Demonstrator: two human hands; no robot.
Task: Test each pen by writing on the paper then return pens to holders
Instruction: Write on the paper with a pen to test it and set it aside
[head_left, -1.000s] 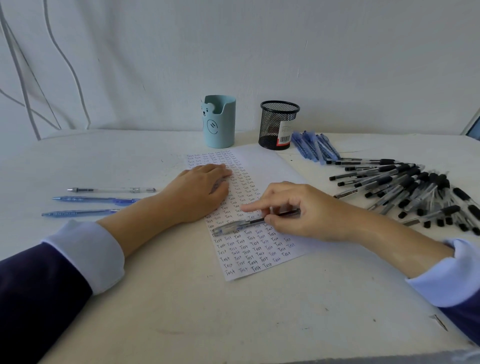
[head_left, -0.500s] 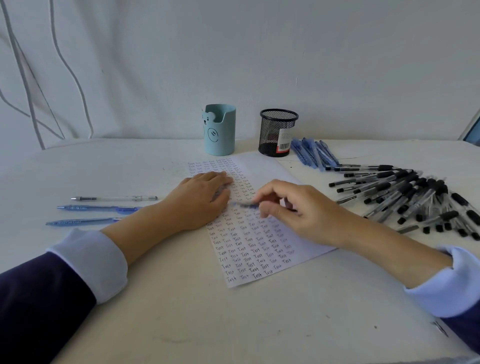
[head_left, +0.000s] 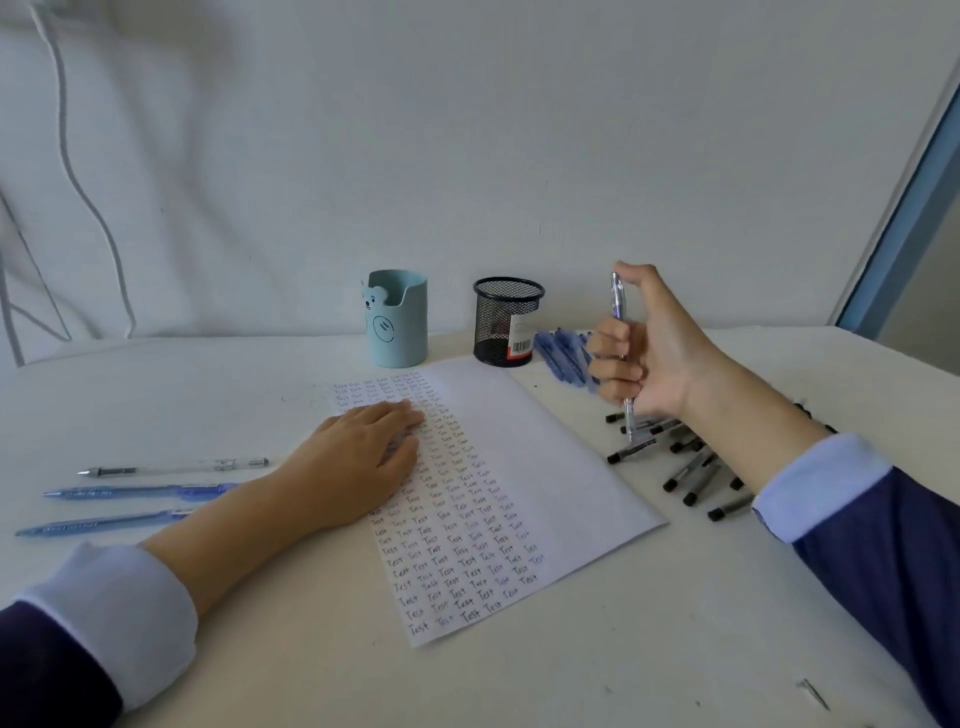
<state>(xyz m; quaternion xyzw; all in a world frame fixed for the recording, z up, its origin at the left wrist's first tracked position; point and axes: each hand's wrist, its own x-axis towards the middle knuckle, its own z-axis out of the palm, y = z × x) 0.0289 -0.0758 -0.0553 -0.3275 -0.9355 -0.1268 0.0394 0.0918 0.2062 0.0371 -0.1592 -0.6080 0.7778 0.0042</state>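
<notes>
white paper (head_left: 524, 457) lay at the centre of the frame on the pale worktop (head_left: 623, 654). its left half was filled with rows of the handwritten word "test" and its right half was bare. the left hand (head_left: 358, 467) rested palm down on the upper written rows, fingers straight and close together.

the right hand (head_left: 649, 348) was raised above the worktop at centre right. its fingers were curled round a pen (head_left: 618, 306), which stood upright with the thumb near its top end and its tip pointing down, clear of the paper.

behind the paper, near the wall (head_left: 519, 130), stood a light blue holder (head_left: 397, 319) with a bear face. just to its right stood a black mesh holder (head_left: 506, 322).

a heap of blue pens (head_left: 561, 353) lay right of the mesh holder, partly hidden by the raised hand. a pile of black-capped pens (head_left: 691, 467) spread out below that hand and its forearm.

at centre left three more lay side by side: a clear pen (head_left: 176, 466) and, below it, two blue pens (head_left: 140, 491).
</notes>
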